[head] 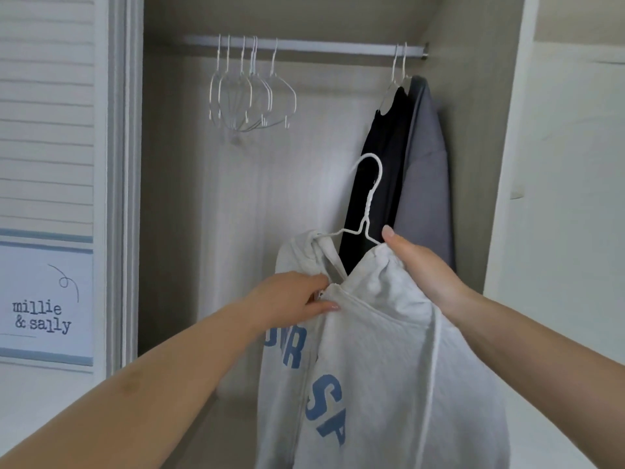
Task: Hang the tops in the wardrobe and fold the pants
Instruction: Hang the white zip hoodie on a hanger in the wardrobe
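Observation:
A light grey hoodie (389,360) with blue letters hangs from a white wire hanger (370,201) that I hold up in front of the open wardrobe. My left hand (297,296) pinches the hoodie's front edge near the neck. My right hand (419,262) grips the fabric at the right shoulder, over the hanger's arm. The hanger's hook points up, well below the white rail (304,47). On the rail at the right hang a black top (382,170) and a grey top (426,170).
Several bare white wire hangers (252,93) hang on the rail's left part. A louvred wardrobe door (47,130) with a printed label stands at the left. The wardrobe's side wall (473,164) closes in at the right.

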{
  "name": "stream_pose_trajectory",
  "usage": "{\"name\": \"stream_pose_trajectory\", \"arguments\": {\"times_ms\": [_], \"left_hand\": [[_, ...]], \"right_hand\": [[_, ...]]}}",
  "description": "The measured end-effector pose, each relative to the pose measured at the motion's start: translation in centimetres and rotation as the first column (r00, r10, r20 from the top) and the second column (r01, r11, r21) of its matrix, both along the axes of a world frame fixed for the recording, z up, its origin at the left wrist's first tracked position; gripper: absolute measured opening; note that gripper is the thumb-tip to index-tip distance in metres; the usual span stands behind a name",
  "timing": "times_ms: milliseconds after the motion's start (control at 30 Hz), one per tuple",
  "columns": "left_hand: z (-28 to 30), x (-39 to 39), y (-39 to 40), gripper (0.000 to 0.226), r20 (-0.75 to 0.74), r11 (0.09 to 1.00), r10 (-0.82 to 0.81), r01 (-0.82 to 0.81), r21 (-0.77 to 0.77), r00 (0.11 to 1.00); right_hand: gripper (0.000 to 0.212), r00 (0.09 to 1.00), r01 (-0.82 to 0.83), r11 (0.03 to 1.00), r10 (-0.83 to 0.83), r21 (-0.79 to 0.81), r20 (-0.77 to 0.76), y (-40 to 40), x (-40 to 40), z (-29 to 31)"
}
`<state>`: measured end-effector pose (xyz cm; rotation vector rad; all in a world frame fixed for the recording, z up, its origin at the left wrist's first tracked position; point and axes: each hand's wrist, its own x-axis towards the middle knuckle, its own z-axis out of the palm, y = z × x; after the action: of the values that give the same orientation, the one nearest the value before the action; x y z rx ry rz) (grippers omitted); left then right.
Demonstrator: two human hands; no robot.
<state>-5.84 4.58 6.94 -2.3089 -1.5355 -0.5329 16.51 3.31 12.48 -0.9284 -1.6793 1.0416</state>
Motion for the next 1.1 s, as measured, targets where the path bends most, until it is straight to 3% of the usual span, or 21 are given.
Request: {"name": "stream_pose_trajectory", "arguments": {"times_ms": [67,167,267,367,433,533,600,733,867,1000,1100], "left_hand": [[0.4,-0.3,0.1,0.031,0.126,0.999,-0.035,0.032,0.022,0.991],[1.3,0.2,-0.4,0.023,0.333,0.977,-0.167,0.11,0.184,0.928],[2.1,1.6,-1.6,0.02,0.321,0.945,-0.251,0.159,0.287,0.913],[1.5,1.3,-3.1,0.028,0.326,0.92,-0.308,0.193,0.341,0.894],[0.6,0.8,-3.6,0.029,0.333,0.933,-0.304,0.208,0.293,0.893],[-0.5,0.1,-3.0,0.03,0.124,0.979,-0.179,0.164,0.125,0.976],[-0.2,-1.1,-2.0,0.03,0.017,0.999,-0.014,0.013,0.049,1.0],[1.4,-3.4,0.9,0.032,0.113,0.975,0.185,-0.197,0.101,0.976],[4.4,-3.5,4.3,0.02,0.257,0.958,0.218,-0.257,0.13,0.941],[7.3,-2.9,8.1,0.013,0.574,0.998,-0.014,-0.028,0.064,0.819],[9.4,-1.7,10.1,0.022,0.791,0.981,-0.187,0.146,0.125,0.583]], "right_hand": [[0.028,0.998,0.06,0.998,-0.06,0.003,0.018,0.6,-0.4,-1.1],[0.025,0.99,0.074,0.997,-0.072,-0.013,0.121,2.5,-1.2,-4.1],[0.029,0.978,0.122,0.992,-0.116,-0.027,0.171,3.4,-1.9,-5.7],[0.03,0.986,0.167,0.981,-0.165,-0.096,0.024,3.9,-1.7,-4.6],[0.044,0.978,0.203,0.974,-0.207,-0.1,-0.036,3.8,-1.8,-3.3],[0.054,0.979,0.195,0.981,-0.195,-0.015,-0.051,4.0,-2.4,-1.5],[0.049,0.983,0.179,0.982,-0.177,0.058,-0.048,4.0,-2.8,-0.1],[0.063,0.99,0.134,0.975,-0.125,0.176,-0.064,4.3,-3.2,3.2],[0.037,0.999,0.043,0.975,-0.042,0.216,-0.008,5.4,-3.7,7.4],[0.04,0.992,0.115,0.947,-0.124,0.3,0.009,9.3,-4.5,11.7],[0.041,0.986,0.165,0.927,-0.16,0.337,-0.042,12.3,-5.1,14.8]]}}
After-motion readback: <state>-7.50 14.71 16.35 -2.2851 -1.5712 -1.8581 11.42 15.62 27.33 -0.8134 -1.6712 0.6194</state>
